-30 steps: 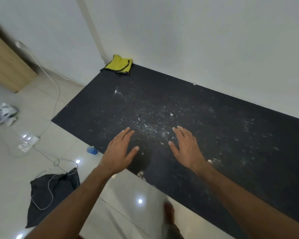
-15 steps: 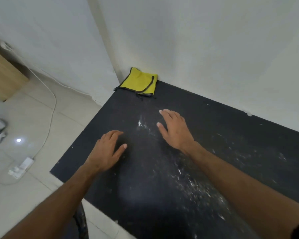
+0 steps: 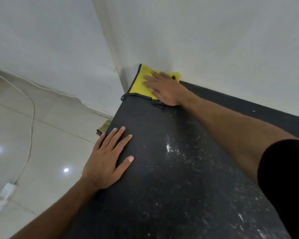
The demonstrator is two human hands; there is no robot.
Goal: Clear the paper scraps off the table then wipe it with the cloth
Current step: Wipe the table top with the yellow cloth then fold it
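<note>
A yellow cloth point(image 3: 139, 83) with a dark border lies in the far left corner of the black table point(image 3: 154, 195), against the white wall. My right hand point(image 3: 164, 87) lies flat on top of the cloth, fingers spread, covering its right part. My left hand point(image 3: 107, 161) rests palm down on the table's left edge, fingers apart, holding nothing. Small white paper scraps point(image 3: 167, 148) and fine white specks are scattered over the dark surface between and behind my arms.
White walls point(image 3: 214, 40) meet at the corner right behind the cloth. A white cable point(image 3: 31, 118) and a power strip point(image 3: 7, 190) lie on the tiled floor at left. A small olive object point(image 3: 104, 127) sits on the floor beside the table.
My right hand has reached forward from the speckled surface onto the yellow cloth in the corner. My left hand has moved to the table's left edge. The view has shifted closer to the corner.
</note>
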